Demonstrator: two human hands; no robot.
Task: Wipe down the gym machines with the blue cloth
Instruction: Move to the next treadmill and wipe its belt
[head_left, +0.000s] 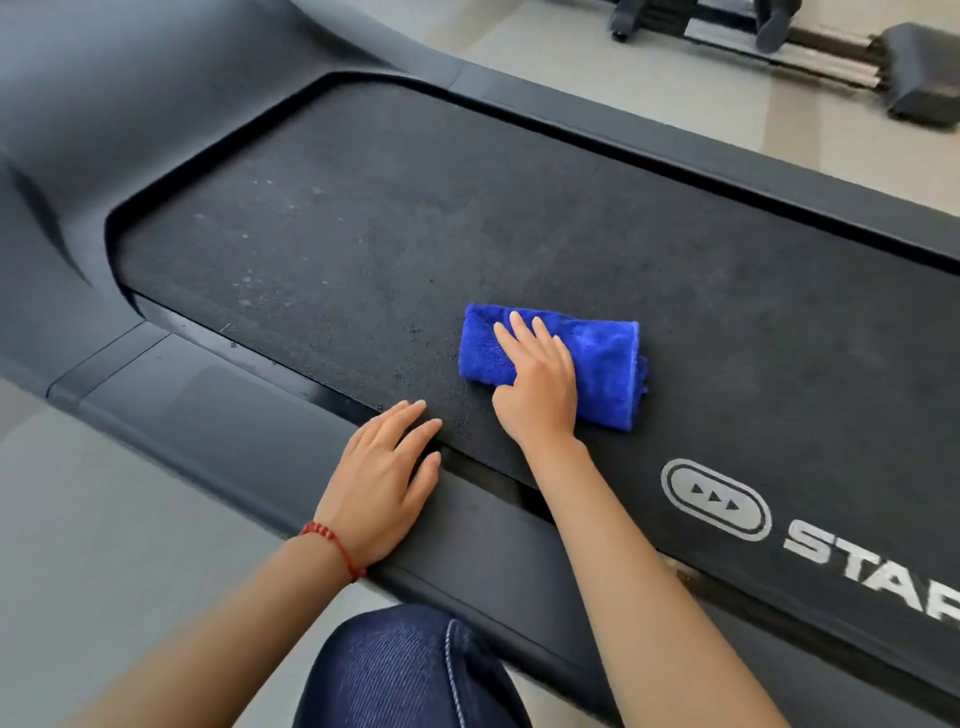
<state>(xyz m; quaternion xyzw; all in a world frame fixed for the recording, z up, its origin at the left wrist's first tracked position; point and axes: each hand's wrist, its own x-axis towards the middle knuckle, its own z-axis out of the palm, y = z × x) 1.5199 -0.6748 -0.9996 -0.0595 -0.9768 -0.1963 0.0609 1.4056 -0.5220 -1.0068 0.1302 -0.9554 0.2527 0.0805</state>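
Right hand (537, 387): fingers straight and spread, pressing flat on the blue cloth (597, 364), thumb tucked at the cloth's near edge. No grip, just palm pressure. Left hand (382, 480): fingers extended, relaxed, resting across the near side rail (467, 525) with fingertips on the belt edge; holds nothing, looks like bracing. Red bracelet (332, 545) on that wrist.

Cloth is folded into a thick pad, lying on the treadmill belt (363, 218) about mid-width, just left of the printed logo (717, 501).

Progress, my read: early to mid on this machine. Pale specks and dusty smears show on the belt to the left of the cloth, toward the motor cover (130, 104), so that stretch looks unwiped. Belt around the logo looks more even, possibly done; can't confirm. Rails and cover show no clear sign either way. Another machine (831, 57) sits across the floor, well apart, with nothing showing it's been wiped. Most of the task likely remains.
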